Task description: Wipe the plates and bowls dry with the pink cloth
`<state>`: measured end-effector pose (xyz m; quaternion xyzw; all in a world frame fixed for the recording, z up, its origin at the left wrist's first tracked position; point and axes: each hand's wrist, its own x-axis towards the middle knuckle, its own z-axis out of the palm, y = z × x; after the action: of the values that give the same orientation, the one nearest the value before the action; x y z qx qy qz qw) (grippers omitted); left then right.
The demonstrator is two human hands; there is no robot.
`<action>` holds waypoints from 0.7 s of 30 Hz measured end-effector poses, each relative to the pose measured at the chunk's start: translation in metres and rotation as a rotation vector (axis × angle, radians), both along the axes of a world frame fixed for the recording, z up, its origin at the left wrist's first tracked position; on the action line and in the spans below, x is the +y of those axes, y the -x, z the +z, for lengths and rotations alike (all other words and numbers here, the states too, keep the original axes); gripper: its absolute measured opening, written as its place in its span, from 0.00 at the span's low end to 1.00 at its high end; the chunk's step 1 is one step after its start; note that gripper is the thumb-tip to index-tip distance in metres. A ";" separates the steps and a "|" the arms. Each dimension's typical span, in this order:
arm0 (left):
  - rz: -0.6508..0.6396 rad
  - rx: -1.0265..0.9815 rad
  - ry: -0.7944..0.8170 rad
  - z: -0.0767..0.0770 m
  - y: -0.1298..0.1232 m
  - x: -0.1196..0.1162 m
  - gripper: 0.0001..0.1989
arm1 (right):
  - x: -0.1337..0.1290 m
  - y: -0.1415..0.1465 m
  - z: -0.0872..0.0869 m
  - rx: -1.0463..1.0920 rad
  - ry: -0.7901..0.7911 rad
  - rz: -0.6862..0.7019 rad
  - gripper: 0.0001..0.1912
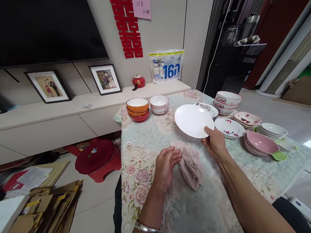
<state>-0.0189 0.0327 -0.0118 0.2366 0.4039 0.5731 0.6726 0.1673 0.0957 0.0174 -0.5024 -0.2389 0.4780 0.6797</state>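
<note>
Nearest, a silver bracelet [149,227] circles the left wrist. Beyond it, the left hand [166,167], fingers loosely curled, touches a crumpled pink cloth [191,167] on the table. The right hand [215,140] pinches the rim of a white plate [193,121] between thumb and fingers, tilting it above the tablecloth [140,167]. Farther off stand orange bowls [137,107] and, beside them, white bowls [159,105].

A floral tablecloth [137,167] covers the table. Toward its far edge stand 2 orange bowls [138,105] stacked over 1 red bowl [140,118], just beside pink-rimmed white bowls [159,102]. A crumpled pink cloth [191,167] lies nearer. Rightward are stacked flower-patterned plates [228,126], red-rimmed bowls [227,99] and green-handled pink bowls [261,143].
</note>
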 end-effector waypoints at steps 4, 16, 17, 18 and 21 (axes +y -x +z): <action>-0.019 0.021 0.026 -0.004 0.000 0.004 0.14 | 0.019 -0.020 0.007 -0.056 0.083 -0.163 0.04; -0.036 0.086 0.060 0.001 -0.002 0.007 0.12 | 0.067 -0.047 0.009 -0.096 0.249 -0.256 0.11; -0.037 0.085 0.059 0.001 -0.002 0.006 0.12 | 0.069 -0.048 0.010 -0.098 0.258 -0.256 0.11; -0.036 0.084 0.057 0.001 -0.002 0.006 0.13 | 0.070 -0.048 0.010 -0.100 0.266 -0.254 0.11; -0.032 0.075 0.056 0.001 -0.002 0.005 0.13 | 0.074 -0.050 0.012 -0.101 0.284 -0.239 0.11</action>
<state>-0.0170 0.0381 -0.0111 0.2457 0.4409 0.5413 0.6725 0.2171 0.1695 0.0298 -0.6413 -0.1414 0.3972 0.6411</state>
